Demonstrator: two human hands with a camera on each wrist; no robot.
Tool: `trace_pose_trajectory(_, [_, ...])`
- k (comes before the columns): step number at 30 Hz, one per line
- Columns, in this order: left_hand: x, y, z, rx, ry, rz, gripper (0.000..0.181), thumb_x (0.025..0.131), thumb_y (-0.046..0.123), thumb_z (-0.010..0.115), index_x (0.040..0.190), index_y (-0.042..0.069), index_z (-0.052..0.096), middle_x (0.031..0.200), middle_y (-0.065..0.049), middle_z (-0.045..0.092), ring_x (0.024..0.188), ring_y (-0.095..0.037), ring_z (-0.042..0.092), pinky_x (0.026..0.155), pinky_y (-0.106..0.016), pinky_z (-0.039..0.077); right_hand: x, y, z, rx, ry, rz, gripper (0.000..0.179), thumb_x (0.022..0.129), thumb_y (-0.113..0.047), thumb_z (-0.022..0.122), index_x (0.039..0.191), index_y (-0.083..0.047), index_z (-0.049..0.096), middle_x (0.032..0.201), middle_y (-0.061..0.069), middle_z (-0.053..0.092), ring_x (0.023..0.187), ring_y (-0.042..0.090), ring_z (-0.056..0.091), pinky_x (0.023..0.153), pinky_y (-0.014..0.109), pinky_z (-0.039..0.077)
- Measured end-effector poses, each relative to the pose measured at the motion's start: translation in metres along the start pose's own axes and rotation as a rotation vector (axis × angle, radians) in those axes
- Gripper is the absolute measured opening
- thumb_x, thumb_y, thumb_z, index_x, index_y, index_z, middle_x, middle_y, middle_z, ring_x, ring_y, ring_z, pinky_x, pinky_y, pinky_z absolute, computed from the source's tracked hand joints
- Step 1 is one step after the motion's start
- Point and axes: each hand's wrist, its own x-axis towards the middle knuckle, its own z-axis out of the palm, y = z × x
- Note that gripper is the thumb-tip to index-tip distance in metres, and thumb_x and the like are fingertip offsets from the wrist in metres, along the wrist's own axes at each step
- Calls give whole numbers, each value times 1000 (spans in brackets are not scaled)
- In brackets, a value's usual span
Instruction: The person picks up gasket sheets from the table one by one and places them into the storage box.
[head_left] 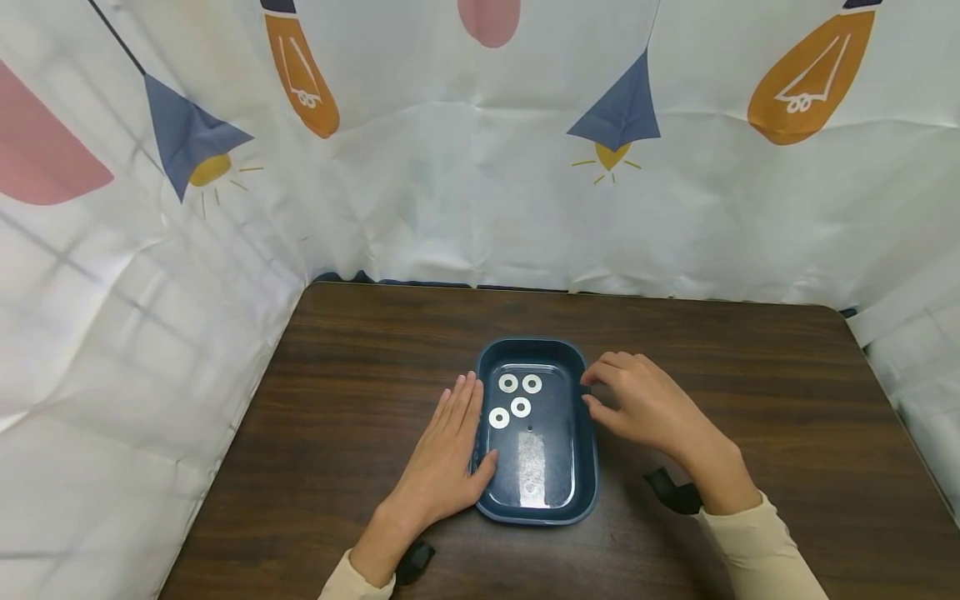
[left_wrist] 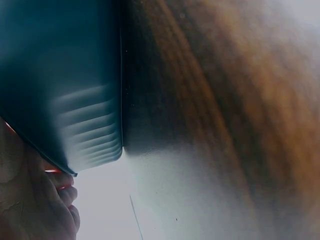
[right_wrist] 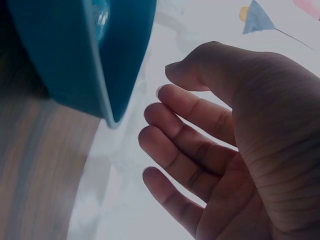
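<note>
A dark blue rounded plastic tray [head_left: 553, 454] sits on the table in the head view. Several flat white rings [head_left: 521, 407] lie in its far left part. Along the tray's left wall rests my left hand [head_left: 448, 458], fingers straight and together, thumb reaching over the rim. The left wrist view has the ribbed tray wall [left_wrist: 55, 60] beside part of that hand [left_wrist: 32, 200]. My right hand [head_left: 637, 402] hovers at the right rim with fingers loosely bent. In the right wrist view, a gap separates this hand [right_wrist: 225, 140] from the tray [right_wrist: 60, 60], and it holds nothing.
The dark wood-grain table [head_left: 360, 375] extends to both sides of the tray. A white printed curtain [head_left: 450, 200] hangs along the back edge and the sides. Black straps with small dark devices [head_left: 672, 492] are worn at the wrists.
</note>
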Motion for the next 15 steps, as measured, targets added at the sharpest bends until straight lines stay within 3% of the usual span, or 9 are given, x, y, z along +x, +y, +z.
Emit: trace_pose_trajectory(15, [0, 1, 0, -14, -8, -6, 96, 99, 46, 63, 171, 8, 11, 180, -12, 12, 168, -31, 14, 134, -54, 25, -29, 24, 14, 67, 6, 80, 24, 89, -16, 82, 112, -9, 78, 110, 5, 74, 98, 26, 71, 90, 52, 63])
